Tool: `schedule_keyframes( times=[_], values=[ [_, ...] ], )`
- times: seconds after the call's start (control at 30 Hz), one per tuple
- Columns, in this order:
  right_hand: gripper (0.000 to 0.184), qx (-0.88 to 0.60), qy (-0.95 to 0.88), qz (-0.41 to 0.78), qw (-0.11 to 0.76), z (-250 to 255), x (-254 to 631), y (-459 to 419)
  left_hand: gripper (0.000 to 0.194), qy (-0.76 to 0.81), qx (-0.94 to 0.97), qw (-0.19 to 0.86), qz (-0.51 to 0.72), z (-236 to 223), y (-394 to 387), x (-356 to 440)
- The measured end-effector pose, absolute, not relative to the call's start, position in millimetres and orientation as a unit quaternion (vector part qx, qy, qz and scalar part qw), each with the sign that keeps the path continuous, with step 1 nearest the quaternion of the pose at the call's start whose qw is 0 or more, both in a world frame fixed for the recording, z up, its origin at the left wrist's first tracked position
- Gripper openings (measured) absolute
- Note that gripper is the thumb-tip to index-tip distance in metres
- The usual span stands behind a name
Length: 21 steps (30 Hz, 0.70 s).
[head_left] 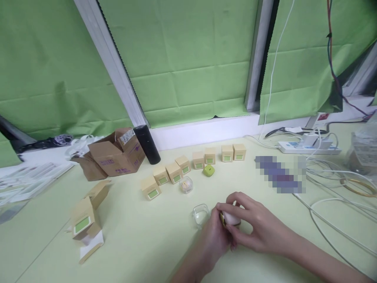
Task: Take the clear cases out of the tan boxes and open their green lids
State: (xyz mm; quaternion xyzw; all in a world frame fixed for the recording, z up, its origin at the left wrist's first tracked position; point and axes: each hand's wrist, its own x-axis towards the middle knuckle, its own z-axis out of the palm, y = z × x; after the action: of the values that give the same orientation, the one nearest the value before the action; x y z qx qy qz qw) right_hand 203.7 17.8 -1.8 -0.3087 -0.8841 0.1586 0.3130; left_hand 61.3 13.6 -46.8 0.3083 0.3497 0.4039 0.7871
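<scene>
Between both hands is a small white rounded object (pixel 231 219) with a dark and yellow-green edge, partly hidden by fingers. My left hand (pixel 215 236) is closed around it from the left and below. My right hand (pixel 255 224) grips it from the right with thumb and fingers. Just left of my left hand lies a clear plastic case (pixel 201 216). Farther back sit another clear case (pixel 186 184) with something small and pale inside, and a lime-green rounded square piece (pixel 209 170).
Several small tan boxes (pixel 151 188) with green labels stand in a curved row. At the left lie an opened tan box (pixel 85 220) and a cardboard carton (pixel 118 157) beside a black cylinder (pixel 147 144). White cables (pixel 330 204) and a power strip (pixel 309 146) occupy the right.
</scene>
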Motion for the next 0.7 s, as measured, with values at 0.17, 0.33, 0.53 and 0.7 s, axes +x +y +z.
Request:
schedule_keyframes(
  times=[0.17, 0.33, 0.53, 0.7],
  values=[
    [0.041, -0.333, -0.856, 0.145, 0.367, -6, 195, 17, 0.026, 0.346, 0.277, 0.777, 0.448, -41, 6, 62],
    [0.036, -0.333, -0.851, 0.152, 0.376, -5, 189, 15, 0.029, 0.348, 0.289, 0.78, 0.431, -47, 2, 61],
    [0.035, -0.328, -0.853, 0.147, 0.379, -2, 188, 15, 0.03, 0.353, 0.295, 0.774, 0.435, -32, 0, 61],
    [0.045, -0.292, -0.88, 0.172, 0.333, 4, 198, 16, 0.033, 0.29, 0.292, 0.793, 0.448, -31, 8, 55]
  ],
)
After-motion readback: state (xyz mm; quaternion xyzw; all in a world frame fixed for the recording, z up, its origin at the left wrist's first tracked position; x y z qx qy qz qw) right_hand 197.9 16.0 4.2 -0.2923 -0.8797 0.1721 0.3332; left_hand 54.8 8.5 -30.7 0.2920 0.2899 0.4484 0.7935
